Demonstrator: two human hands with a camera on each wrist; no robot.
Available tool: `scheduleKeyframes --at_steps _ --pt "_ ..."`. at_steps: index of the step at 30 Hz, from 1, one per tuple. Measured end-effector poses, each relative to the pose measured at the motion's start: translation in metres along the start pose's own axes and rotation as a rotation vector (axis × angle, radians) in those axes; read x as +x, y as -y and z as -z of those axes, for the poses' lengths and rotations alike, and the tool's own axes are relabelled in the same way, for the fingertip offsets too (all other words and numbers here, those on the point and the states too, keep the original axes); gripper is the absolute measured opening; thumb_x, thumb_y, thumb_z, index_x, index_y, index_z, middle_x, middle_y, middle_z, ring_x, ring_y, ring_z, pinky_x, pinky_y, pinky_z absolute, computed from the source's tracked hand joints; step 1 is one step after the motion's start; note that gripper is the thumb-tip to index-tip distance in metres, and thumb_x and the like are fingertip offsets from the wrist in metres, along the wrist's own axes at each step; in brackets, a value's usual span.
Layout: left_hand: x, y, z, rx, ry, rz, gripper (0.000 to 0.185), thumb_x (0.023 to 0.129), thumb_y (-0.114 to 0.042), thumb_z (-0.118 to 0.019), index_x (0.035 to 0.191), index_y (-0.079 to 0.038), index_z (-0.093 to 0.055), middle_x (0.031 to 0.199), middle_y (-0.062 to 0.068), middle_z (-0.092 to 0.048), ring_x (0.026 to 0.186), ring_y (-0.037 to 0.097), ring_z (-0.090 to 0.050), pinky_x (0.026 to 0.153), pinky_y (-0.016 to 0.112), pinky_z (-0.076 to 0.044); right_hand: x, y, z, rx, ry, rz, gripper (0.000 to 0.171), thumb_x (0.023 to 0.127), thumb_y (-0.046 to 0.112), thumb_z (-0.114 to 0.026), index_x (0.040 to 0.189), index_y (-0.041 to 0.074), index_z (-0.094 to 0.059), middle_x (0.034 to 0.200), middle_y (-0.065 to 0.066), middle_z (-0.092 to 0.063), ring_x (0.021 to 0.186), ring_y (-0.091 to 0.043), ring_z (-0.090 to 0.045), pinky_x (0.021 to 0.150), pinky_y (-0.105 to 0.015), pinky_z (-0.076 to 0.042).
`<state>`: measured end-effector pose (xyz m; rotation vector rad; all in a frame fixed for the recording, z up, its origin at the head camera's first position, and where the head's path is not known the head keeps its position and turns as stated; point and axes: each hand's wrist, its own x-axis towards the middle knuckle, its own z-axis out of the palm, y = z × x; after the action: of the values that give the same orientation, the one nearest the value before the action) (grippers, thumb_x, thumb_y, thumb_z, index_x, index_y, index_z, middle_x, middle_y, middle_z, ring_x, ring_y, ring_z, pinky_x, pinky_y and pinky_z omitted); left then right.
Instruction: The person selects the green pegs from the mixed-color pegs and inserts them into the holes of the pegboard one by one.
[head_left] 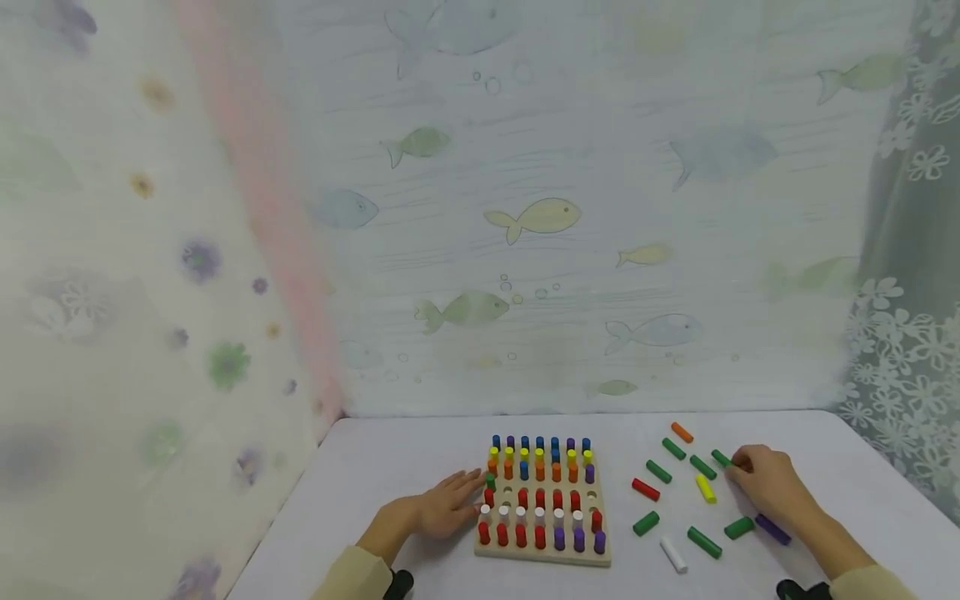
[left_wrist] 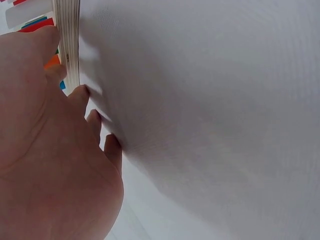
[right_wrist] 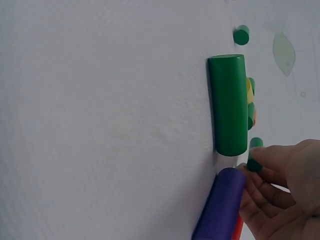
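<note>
A wooden pegboard [head_left: 543,558] stands on the white table, with rows of coloured pegs upright in it. One row has a single green peg [head_left: 491,482] at its left end and bare holes beside it. My left hand [head_left: 450,505] rests at the board's left side, fingers extended and thumb at its edge, as the left wrist view also shows. On the right, my right hand [head_left: 772,485] pinches a green peg [head_left: 721,458] between thumb and fingers. The right wrist view shows that peg [right_wrist: 254,164] at the fingertips, tilted.
Loose pegs lie between board and right hand: several green ones [head_left: 704,542], a red one [head_left: 646,489], a yellow one [head_left: 706,488], a white one [head_left: 673,555] and an orange one [head_left: 682,432]. A purple peg [head_left: 772,529] lies below the right wrist. A fish-patterned curtain [head_left: 540,350] hangs behind.
</note>
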<state>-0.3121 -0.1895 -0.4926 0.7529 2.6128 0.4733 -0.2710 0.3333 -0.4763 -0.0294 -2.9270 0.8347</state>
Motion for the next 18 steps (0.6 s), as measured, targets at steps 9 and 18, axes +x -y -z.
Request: scheduleKeyframes --at_steps 9,18 --pt "-0.013 -0.021 0.015 0.016 0.035 0.005 0.065 0.108 -0.047 -0.043 0.162 -0.013 -0.03 0.169 0.008 -0.026 0.155 0.036 -0.019 0.123 0.057 -0.023 -0.003 0.006 0.012 0.117 -0.056 0.074 0.03 0.099 0.013 -0.065 0.113 -0.014 -0.066 0.094 -0.016 -0.073 0.081 -0.025 -0.069 0.063 -0.033 -0.057" --pt "-0.009 -0.013 0.011 -0.002 0.032 0.017 0.066 0.108 -0.05 -0.042 0.163 -0.017 -0.028 0.17 0.004 -0.024 0.157 0.033 -0.016 0.124 0.056 -0.02 -0.012 0.03 0.014 0.256 -0.02 0.073 0.037 0.103 0.023 -0.065 0.121 -0.009 -0.066 0.106 -0.02 -0.074 0.086 -0.025 -0.07 0.068 -0.033 -0.058"
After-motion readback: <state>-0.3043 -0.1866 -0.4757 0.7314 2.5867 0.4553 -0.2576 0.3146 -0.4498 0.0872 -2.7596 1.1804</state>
